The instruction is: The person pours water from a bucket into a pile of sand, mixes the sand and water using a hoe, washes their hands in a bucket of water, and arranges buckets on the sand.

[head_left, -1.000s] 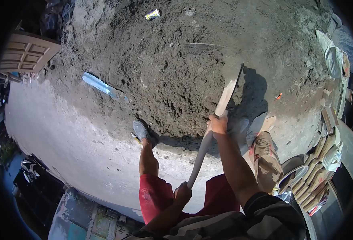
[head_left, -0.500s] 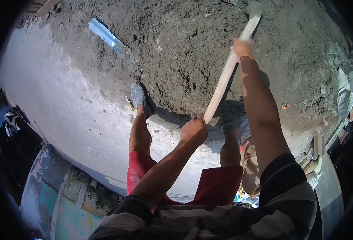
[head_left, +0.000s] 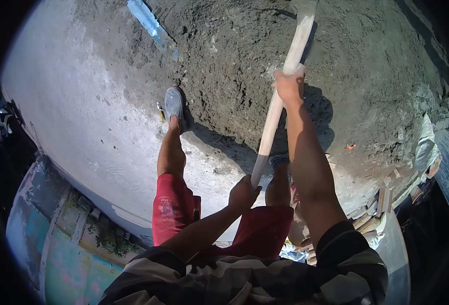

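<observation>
A long pale wooden handle [head_left: 271,122] runs slantwise from my lap up over a heap of grey, damp-looking sand or mortar [head_left: 229,76]. My left hand [head_left: 244,194] is closed round its lower end, just above my red shorts [head_left: 173,206]. Higher up, my right hand [head_left: 289,85] grips the same handle over the heap. The tool's far end lies at the top edge of the view, and its head cannot be made out. My left shoe [head_left: 174,103] stands at the near edge of the heap.
A light blue strip [head_left: 145,19] lies on the heap's upper left. Pale concrete floor [head_left: 92,132] spreads to the left. Paper bags and wood scraps [head_left: 369,221] sit at the lower right, a white sack [head_left: 425,142] at the right, and a small orange scrap [head_left: 350,147] nearer.
Both hands first moved up and forward with the handle. Since then they have come back somewhat towards my body, still gripping it. The view has tilted down towards my feet.
</observation>
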`<state>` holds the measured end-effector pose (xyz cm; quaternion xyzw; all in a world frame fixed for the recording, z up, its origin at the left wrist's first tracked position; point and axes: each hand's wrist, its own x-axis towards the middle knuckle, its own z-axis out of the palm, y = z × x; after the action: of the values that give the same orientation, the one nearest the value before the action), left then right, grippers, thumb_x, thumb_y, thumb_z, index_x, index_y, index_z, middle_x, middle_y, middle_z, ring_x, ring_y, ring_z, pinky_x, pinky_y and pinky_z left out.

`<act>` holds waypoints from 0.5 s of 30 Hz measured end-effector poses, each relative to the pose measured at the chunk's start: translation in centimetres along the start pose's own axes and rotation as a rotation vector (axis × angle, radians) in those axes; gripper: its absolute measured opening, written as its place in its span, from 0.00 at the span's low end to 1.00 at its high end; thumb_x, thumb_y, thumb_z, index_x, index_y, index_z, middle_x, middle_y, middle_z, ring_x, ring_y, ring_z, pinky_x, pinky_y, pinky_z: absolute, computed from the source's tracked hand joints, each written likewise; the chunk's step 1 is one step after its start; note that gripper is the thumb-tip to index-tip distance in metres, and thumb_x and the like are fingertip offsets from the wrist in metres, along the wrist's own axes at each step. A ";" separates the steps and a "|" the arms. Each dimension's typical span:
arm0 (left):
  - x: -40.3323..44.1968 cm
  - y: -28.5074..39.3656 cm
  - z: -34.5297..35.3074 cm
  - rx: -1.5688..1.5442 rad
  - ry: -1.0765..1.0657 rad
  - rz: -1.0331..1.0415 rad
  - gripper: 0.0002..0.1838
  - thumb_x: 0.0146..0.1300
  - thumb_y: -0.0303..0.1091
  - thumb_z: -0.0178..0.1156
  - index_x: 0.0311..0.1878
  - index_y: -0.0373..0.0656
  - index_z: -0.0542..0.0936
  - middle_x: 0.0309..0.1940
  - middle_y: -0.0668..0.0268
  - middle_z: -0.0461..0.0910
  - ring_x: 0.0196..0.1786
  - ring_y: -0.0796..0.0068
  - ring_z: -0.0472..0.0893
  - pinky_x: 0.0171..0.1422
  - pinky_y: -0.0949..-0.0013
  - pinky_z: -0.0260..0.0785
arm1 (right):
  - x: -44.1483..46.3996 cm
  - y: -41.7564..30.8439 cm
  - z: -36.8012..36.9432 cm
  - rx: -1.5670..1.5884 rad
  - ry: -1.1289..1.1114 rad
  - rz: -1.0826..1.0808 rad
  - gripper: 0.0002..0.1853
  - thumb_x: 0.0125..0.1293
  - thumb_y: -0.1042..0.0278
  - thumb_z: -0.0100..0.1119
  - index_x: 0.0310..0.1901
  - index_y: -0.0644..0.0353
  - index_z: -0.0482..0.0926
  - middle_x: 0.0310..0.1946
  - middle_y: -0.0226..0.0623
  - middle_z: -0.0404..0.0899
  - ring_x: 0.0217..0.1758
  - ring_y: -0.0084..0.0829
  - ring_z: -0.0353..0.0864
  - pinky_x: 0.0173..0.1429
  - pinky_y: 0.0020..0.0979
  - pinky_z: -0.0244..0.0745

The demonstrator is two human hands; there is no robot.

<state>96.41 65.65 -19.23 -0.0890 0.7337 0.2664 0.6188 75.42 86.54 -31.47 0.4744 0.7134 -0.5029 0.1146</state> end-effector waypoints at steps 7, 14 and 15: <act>0.5 7.1 7.7 -0.387 0.088 0.121 0.23 0.57 0.43 0.63 0.47 0.34 0.71 0.34 0.47 0.81 0.42 0.48 0.82 0.47 0.52 0.73 | 5.6 1.3 1.2 -0.599 -0.175 -0.017 0.39 0.55 0.60 0.64 0.61 0.74 0.57 0.52 0.65 0.73 0.52 0.56 0.78 0.55 0.43 0.76; -12.1 1.0 14.2 -0.536 -0.407 0.143 0.27 0.51 0.42 0.69 0.52 0.39 0.75 0.39 0.53 0.83 0.45 0.58 0.83 0.52 0.60 0.74 | -13.6 4.2 -7.8 -0.260 -0.243 0.103 0.29 0.51 0.71 0.61 0.54 0.63 0.60 0.39 0.54 0.78 0.34 0.47 0.82 0.39 0.41 0.77; -13.0 1.1 14.4 -0.495 -0.493 0.091 0.27 0.50 0.43 0.70 0.51 0.39 0.76 0.40 0.53 0.83 0.46 0.58 0.83 0.53 0.61 0.74 | -14.3 3.3 -7.7 -0.273 -0.247 0.129 0.29 0.51 0.71 0.61 0.54 0.63 0.60 0.39 0.54 0.78 0.34 0.47 0.82 0.39 0.41 0.77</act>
<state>111.15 71.16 -7.80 -0.1366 0.4788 0.4768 0.7244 87.88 84.99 -20.72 0.4340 0.7235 -0.4474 0.2966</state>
